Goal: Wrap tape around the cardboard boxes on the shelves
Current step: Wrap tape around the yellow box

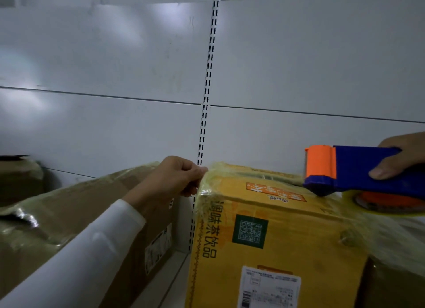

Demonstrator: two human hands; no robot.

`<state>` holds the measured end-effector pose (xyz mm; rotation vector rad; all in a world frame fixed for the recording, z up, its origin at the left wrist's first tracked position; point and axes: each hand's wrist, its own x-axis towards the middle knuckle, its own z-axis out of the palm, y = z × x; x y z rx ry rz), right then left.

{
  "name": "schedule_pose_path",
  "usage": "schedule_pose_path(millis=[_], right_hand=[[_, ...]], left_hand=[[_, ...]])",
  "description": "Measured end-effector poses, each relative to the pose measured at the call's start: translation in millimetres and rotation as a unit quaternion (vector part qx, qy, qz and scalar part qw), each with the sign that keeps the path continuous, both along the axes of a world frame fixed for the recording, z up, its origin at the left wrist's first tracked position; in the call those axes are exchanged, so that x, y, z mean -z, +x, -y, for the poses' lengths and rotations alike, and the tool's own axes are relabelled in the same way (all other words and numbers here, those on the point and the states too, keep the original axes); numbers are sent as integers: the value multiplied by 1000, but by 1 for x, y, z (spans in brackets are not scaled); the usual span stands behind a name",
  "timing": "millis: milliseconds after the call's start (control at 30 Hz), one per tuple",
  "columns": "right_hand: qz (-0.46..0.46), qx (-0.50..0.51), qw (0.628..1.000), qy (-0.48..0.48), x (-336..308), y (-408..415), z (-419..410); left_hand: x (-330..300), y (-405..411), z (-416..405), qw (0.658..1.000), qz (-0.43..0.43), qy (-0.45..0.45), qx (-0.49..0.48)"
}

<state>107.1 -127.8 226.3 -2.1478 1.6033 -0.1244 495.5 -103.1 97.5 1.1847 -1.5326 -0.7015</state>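
I am partway through taping the yellow box (264, 234), which stands on the shelf (161, 282) against the white back panel (115, 66). All positions below are given relative to this box.

My left hand (174, 179) is at the box's upper left corner, fingers curled, pinching the tape (208, 181) that lies there. My right hand (400, 156) is above the box's right end, gripping the blue-and-orange tape dispenser (351, 169), whose front roller rests on the box top. The tape roll (386, 204) sits under the dispenser.

Step in hand, by my judgement: laying a strip across the top. The next move calls for keeping the left corner pinned while I draw the dispenser along, holding tension so the film lies flat, then carrying it over an edge.

Count: one yellow box; one large brown box (76, 215) left of it, already under film; one further dim box (20, 179) far left; one dispenser; two hands.
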Motion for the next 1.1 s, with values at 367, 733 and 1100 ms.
schedule_pose_path(millis=[367, 733, 1100], right_hand=[[37, 20, 999, -7, 8, -1, 1], [40, -24, 999, 20, 14, -1, -11], [79, -34, 996, 33, 24, -8, -20]], left_hand=[[15, -10, 3, 967, 74, -214, -116], [0, 2, -4, 958, 241, -154, -22], [-65, -65, 1, 882, 470, 15, 32]])
